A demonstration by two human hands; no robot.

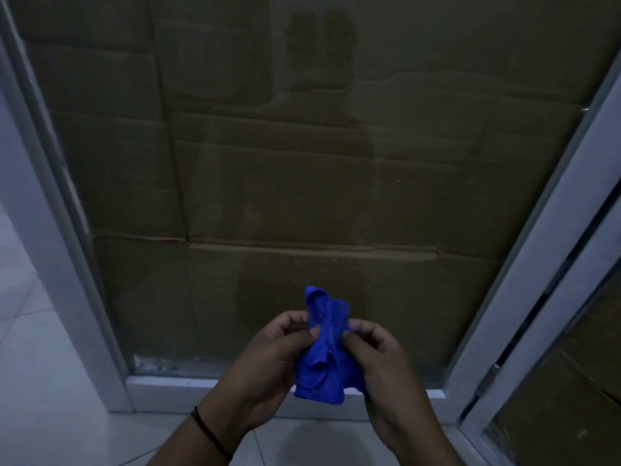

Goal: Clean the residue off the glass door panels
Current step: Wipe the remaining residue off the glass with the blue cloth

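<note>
Both hands bunch a blue cloth [324,351] before the glass door panel [268,163].
Left hand [268,361] and right hand [383,361] each pinch it; residue seemingly near the bottom edge.

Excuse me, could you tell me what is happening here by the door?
A person stands facing a glass door panel in a white frame, with brown cardboard behind the glass. Both hands hold a crumpled blue cloth in front of the lower part of the panel: the left hand and the right hand each pinch it. The cloth is not touching the glass. A cloudy smear shows along the panel's bottom edge.
</note>
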